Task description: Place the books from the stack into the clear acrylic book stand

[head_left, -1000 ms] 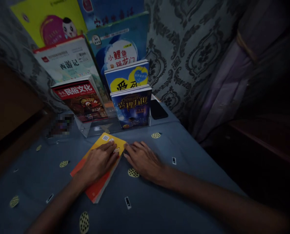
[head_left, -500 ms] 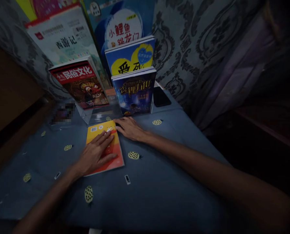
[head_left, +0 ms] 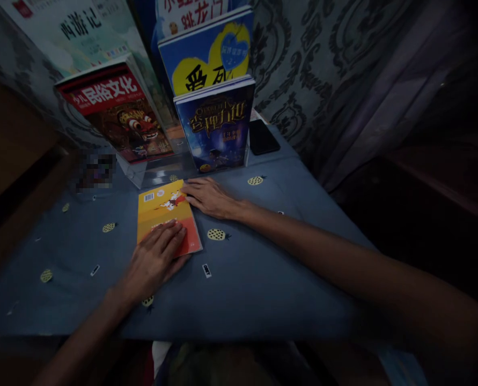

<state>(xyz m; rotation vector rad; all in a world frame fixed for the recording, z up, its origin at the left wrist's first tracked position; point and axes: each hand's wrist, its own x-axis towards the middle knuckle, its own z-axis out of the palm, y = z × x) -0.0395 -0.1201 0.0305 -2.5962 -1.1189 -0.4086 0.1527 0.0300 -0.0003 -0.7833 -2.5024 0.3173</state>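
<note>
A thin yellow-and-orange book [head_left: 158, 214] lies flat on the cloth-covered table, its barcode side up. My left hand [head_left: 156, 260] rests on the lower part of it, fingers laid out over the orange area and the thumb by the near edge. At the book's far right corner is my right hand [head_left: 208, 198], its fingers stretched out and touching the edge. Neither hand is lifting the book. Part of its lower left is hidden under my left hand.
Behind stands a clear display rack [head_left: 134, 174] with several upright books, among them a red-and-brown book [head_left: 126, 123] and a dark blue book [head_left: 217, 126]. A black phone [head_left: 264, 138] lies to their right. The table [head_left: 263, 289] has a blue pineapple-print cloth.
My left hand has slid down the book toward its near edge, uncovering the picture near the top. My right hand stays at the far corner. The view has tilted downward.
</note>
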